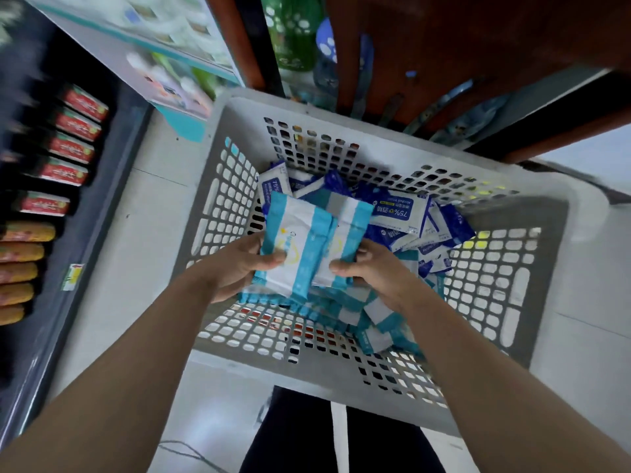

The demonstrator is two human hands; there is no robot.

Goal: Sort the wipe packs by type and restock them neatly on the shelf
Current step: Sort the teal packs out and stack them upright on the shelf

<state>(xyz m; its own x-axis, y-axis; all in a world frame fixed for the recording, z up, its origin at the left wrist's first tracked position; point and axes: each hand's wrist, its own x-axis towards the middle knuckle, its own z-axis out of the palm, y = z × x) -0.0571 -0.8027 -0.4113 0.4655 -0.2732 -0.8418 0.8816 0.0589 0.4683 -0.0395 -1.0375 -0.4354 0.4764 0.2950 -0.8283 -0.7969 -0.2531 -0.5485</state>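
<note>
Being gripped by the left hand (235,264), thumb curled over its front, a light-blue wipe pack (297,240) is being held above the grey basket (341,380). A second light-blue pack (346,233) is being pinched against it by the right hand (370,269). Loose light-blue packs (358,312) are lying beneath, with dark-blue alcohol wipe packs (399,209) piled at the basket's far side.

Left hand (235,268): fingers tucked behind the light-blue packs (297,227); only the thumb shows.
Right hand (375,271): fingers partly hidden by a pack's edge.
Logo (288,248): yellow mark, too blurred to read.
Dark-blue packs (399,209): many buried in the pile; small print unreadable.
Basket (341,380): bottom mostly covered by packs.
Shelf (102,186): red and orange goods smeared, labels illegible.
Forearms (119,387): cut off at the bottom edge.
</note>
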